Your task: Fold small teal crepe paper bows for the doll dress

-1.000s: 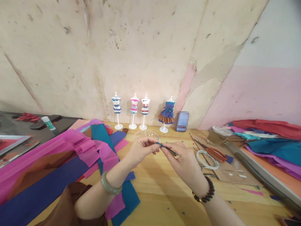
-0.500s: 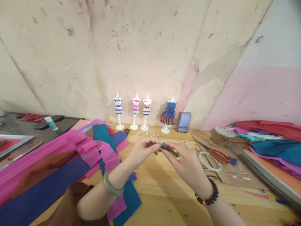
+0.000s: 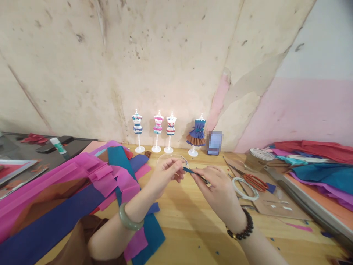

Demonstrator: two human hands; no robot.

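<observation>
Our right hand is pinching a small blue strip between thumb and fingertips, the strip's free tip pointing towards our left hand. That left hand is holding its fingers curled just beside the tip; whether it is touching or gripping anything, we are not able to tell. Beyond our 2 hands a stained, peeling wall is rising, and beneath them a wooden table is stretching out. To the left of our left hand, coloured sheets in magenta, brown, navy and teal are overlapping in a heap. Well to the right of our right hand, a pile of coloured material is lying, with a brown board nearer to us. Past our hands, 3 white dress forms with coloured bands are standing by the wall, and 1 dressed form in blue and brown is standing to their right, just beside an upright phone. Close to the right of our right hand, orange-handled scissors and a pale ring are lying. Far left of our left hand, a glue stick is showing. Under our right fingers a slender dark tool is peeking out, mostly hidden. Nearer than our hands, tiny blue scraps are dotting the wood.
</observation>
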